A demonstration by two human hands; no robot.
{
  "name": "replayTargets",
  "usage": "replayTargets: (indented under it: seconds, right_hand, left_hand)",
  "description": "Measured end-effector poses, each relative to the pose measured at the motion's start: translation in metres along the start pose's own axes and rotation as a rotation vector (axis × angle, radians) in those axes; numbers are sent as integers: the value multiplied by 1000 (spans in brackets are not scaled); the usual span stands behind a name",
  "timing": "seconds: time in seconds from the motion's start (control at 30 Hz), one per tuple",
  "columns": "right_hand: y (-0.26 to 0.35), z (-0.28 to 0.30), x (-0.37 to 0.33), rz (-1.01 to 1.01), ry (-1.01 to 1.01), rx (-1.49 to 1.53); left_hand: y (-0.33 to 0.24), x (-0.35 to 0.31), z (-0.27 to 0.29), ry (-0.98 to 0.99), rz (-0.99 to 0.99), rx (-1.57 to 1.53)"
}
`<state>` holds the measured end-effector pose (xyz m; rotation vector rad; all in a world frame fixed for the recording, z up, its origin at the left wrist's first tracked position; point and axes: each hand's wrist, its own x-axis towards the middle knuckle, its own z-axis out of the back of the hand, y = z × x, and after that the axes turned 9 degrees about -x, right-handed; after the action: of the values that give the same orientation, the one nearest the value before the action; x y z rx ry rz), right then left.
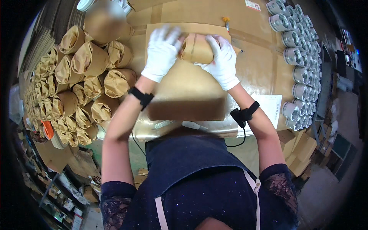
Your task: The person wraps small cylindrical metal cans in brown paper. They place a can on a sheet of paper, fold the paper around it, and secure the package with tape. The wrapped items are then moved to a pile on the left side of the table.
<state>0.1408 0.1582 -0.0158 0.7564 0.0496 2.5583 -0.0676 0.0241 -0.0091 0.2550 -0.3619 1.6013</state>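
Observation:
A short cylinder wrapped in brown kraft paper [197,49] lies on its side over a stack of kraft paper sheets [188,82]. My right hand [224,57], in a white glove, grips its right end, with the thumb on top and fingers below. What is inside the paper is hidden. At the left end of the bundle is my left hand [163,51], also gloved, fingers stretched out and slightly blurred. Whether its fingertips touch the paper I cannot tell.
Many paper-wrapped bundles [90,57] crowd the table's left side. Rows of silvery metal cylinders [293,55] line the right edge. A printed sheet [272,109] lies by my right forearm, and an orange-topped brush-like tool [226,23] lies beyond the paper stack.

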Motion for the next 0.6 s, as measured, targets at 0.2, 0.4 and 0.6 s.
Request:
replayTargets:
  seconds: [0.2, 0.4, 0.6]
  right_hand:
    - [0, 8, -7, 102, 81, -14]
    - [-52, 8, -6, -173, 355, 289]
    - [63, 46, 8, -828, 204, 704]
  left_hand:
    - [-59, 25, 19, 273, 1072, -861]
    - [-86, 6, -26, -186, 1094, -1024]
    - [-88, -32, -15, -381, 1234, -1279]
